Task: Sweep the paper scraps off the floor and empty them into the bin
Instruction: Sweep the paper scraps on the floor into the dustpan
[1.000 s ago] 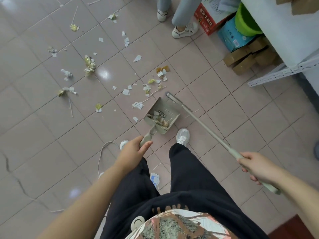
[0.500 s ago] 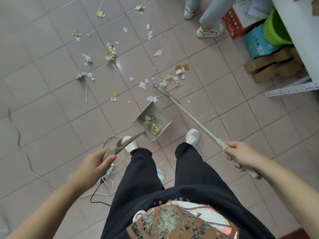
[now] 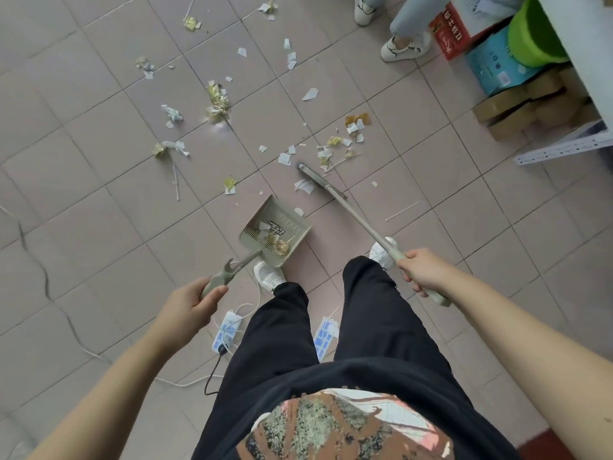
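Note:
My left hand [image 3: 190, 302] grips the handle of a beige dustpan [image 3: 292, 224] that sits low over the tiles in front of my feet, with a few white and gold scraps inside. My right hand [image 3: 423, 272] holds the long pale handle of a broom [image 3: 351, 207], whose narrow head [image 3: 306, 171] rests on the floor just beyond the pan. White and gold paper scraps [image 3: 338, 141] lie past the broom head, and more scraps [image 3: 217, 99] are scattered to the far left. No bin is clearly visible.
Another person's legs and white shoes [image 3: 403, 48] stand at the top right beside cardboard boxes [image 3: 527, 104], a red box [image 3: 454, 31] and a green bucket [image 3: 534, 34]. Power strips [image 3: 227, 330] and cables lie by my feet. A metal shelf rail [image 3: 564, 149] juts out at right.
My left hand has drawn back along the dustpan handle toward my body. The view has pulled back from the scraps, and the broom head sits a little further from the pan.

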